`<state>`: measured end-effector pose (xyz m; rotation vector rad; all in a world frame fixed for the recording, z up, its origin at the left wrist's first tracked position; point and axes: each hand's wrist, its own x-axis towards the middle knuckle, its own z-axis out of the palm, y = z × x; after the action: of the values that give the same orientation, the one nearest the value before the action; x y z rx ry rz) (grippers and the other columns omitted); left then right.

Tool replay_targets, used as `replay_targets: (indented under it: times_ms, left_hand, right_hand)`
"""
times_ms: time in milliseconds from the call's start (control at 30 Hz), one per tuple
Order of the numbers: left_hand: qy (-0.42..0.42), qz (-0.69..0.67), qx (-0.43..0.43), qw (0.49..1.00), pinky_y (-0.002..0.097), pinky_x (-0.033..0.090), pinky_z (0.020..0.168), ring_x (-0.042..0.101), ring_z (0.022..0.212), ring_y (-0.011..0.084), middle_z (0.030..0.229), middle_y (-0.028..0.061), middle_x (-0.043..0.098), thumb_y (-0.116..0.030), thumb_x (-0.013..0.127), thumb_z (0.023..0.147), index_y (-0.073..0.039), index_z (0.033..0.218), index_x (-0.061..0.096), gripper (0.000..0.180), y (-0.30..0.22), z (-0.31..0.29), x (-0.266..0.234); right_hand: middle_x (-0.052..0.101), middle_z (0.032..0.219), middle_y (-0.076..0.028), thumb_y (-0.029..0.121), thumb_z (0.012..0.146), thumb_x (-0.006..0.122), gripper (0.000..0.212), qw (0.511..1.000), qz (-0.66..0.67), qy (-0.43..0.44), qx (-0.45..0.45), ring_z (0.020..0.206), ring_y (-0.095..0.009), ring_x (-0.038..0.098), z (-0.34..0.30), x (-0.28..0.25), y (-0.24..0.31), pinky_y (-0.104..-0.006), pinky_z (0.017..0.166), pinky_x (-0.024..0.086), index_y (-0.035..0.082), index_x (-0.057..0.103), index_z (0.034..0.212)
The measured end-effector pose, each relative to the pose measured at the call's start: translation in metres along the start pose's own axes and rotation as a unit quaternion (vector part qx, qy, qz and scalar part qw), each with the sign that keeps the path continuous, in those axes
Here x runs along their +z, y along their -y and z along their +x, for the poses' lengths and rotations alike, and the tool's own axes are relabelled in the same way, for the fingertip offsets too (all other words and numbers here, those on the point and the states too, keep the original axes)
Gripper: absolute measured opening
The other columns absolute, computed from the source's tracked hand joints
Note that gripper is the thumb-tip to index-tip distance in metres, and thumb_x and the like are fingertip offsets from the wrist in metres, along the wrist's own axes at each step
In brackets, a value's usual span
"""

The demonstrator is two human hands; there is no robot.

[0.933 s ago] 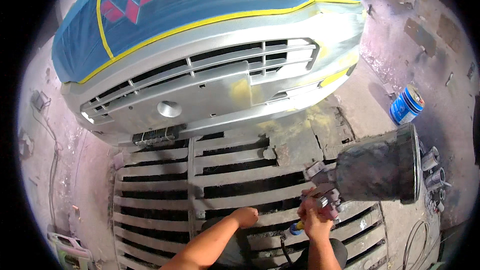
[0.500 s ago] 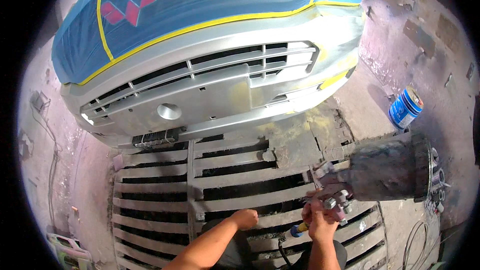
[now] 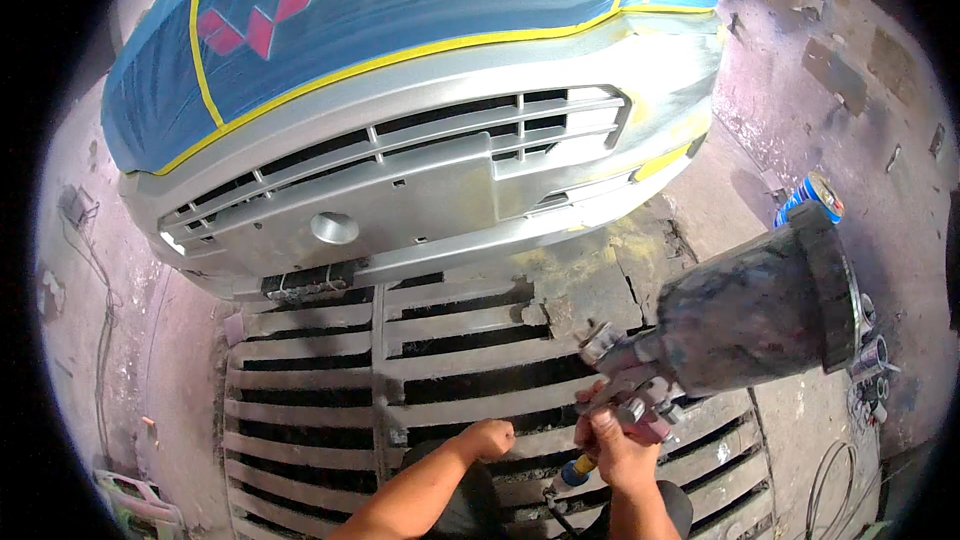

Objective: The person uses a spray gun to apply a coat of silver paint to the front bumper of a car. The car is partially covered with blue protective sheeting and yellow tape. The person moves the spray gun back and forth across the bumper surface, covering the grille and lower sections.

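Silver covers most of the bumper (image 3: 440,166); yellow shows on its right side

Head view, the only one:
- Bumper is at upper centre, below a blue sheet (image 3: 450,0) edged with yellow tape (image 3: 420,57); masking of the upper part looks complete
- Silver spans the middle and left, grille bars included. A yellow patch (image 3: 662,162) and fainter yellowish areas remain at the right; judged the less finished end. Whether the silver is wet or dry cannot be told
- Right hand (image 3: 622,450) is wrapped round a spray gun (image 3: 640,405), held over the floor grate (image 3: 300,378) and well apart from the bumper. Its front end faces up and left; trigger squeeze cannot be judged
- Dark, stained cup (image 3: 755,310) on the gun lies tilted, wide end to the right
- Left hand (image 3: 488,438) is curled into a fist, nothing visible in it, its palm hidden
- In the way: the cup partly hides a blue can (image 3: 808,200) and the small metal cups (image 3: 870,355). Black hose (image 3: 560,512) runs near the right forearm; coiled line (image 3: 835,475) lies on the floor at lower right, apart from the hands
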<state>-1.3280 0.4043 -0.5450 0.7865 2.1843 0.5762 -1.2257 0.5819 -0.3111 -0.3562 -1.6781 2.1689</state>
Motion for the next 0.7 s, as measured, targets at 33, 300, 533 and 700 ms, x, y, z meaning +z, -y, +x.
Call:
replay_targets:
  times_ms: [33, 300, 533, 700]
  left_hand:
    - [-0.005, -0.002, 0.000, 1.000, 0.0442, 0.048, 0.076, 0.061, 0.088, 0.0387, 0.091, 0.0202, 0.065, -0.025, 0.048, 0.082, -0.004, 0.084, 0.066, 0.027, 0.000, 0.000, 0.000]
    - [-0.017, 0.000, 0.003, 1.000, 0.0436, 0.048, 0.078, 0.060, 0.092, 0.0361, 0.095, 0.0171, 0.066, -0.025, 0.049, 0.082, -0.006, 0.088, 0.065, 0.026, 0.000, -0.001, 0.004]
    - [-0.003, -0.009, 0.014, 1.000, 0.0430, 0.048, 0.077, 0.061, 0.091, 0.0364, 0.093, 0.0181, 0.066, -0.028, 0.051, 0.081, -0.006, 0.088, 0.065, 0.027, 0.003, 0.003, 0.007]
    - [0.005, 0.002, -0.012, 1.000, 0.0435, 0.048, 0.076, 0.062, 0.088, 0.0363, 0.093, 0.0190, 0.066, -0.025, 0.048, 0.081, -0.005, 0.087, 0.066, 0.027, -0.003, 0.000, 0.005]
  right_hand:
    - [0.058, 0.070, -0.003, 0.012, 0.088, 0.059, 0.018, 0.999, -0.015, 0.005, 0.033, 0.056, -0.011, 0.053, 0.002, -0.010, 0.005, -0.0246, 0.050, 0.042, 0.001, 0.057, 0.101]
    - [0.062, 0.084, -0.006, 0.022, 0.087, 0.063, 0.026, 0.985, 0.076, -0.155, 0.009, 0.055, -0.010, 0.052, 0.010, -0.037, 0.012, -0.0231, 0.042, 0.037, 0.004, 0.057, 0.105]
    - [0.062, 0.083, -0.009, 0.034, 0.081, 0.069, 0.045, 0.998, 0.064, 0.005, 0.028, 0.050, -0.012, 0.051, 0.004, -0.023, -0.009, -0.0239, 0.041, 0.035, 0.001, 0.055, 0.108]
    - [0.062, 0.081, -0.007, 0.032, 0.085, 0.066, 0.037, 0.996, 0.030, 0.030, 0.074, 0.054, -0.011, 0.052, 0.006, -0.031, -0.032, -0.0233, 0.043, 0.037, 0.002, 0.056, 0.106]
